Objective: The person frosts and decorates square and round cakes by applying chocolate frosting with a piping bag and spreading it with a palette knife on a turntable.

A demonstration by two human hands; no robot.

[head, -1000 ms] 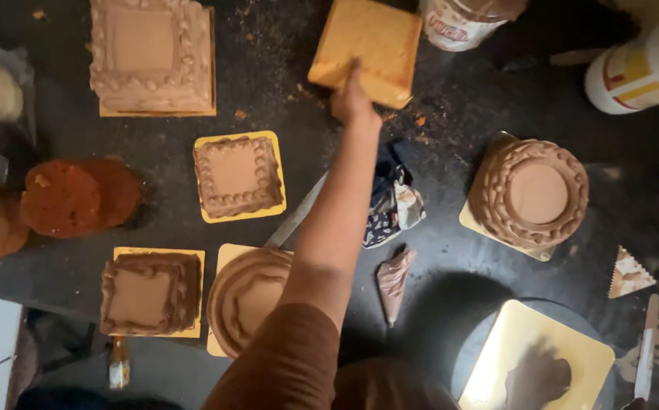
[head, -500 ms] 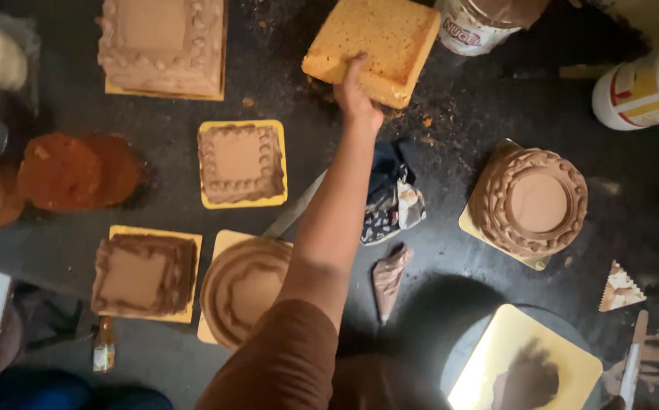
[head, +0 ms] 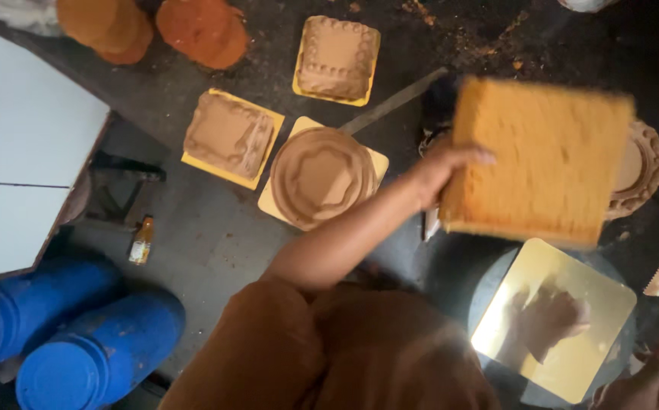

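Golden sponge slab clamped by left hand fingers, above gold board; right hand fingers' state unclear.

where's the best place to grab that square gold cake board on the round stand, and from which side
Probably by a bare corner or edge of the gold cake board. It lies flat on the round stand, its corners reaching the rim, so fingers can slip under. Come from its near side, away from the sponge cake.

A single head-worn camera looks steeply down from close above onto the dark worktable; no second view exists.
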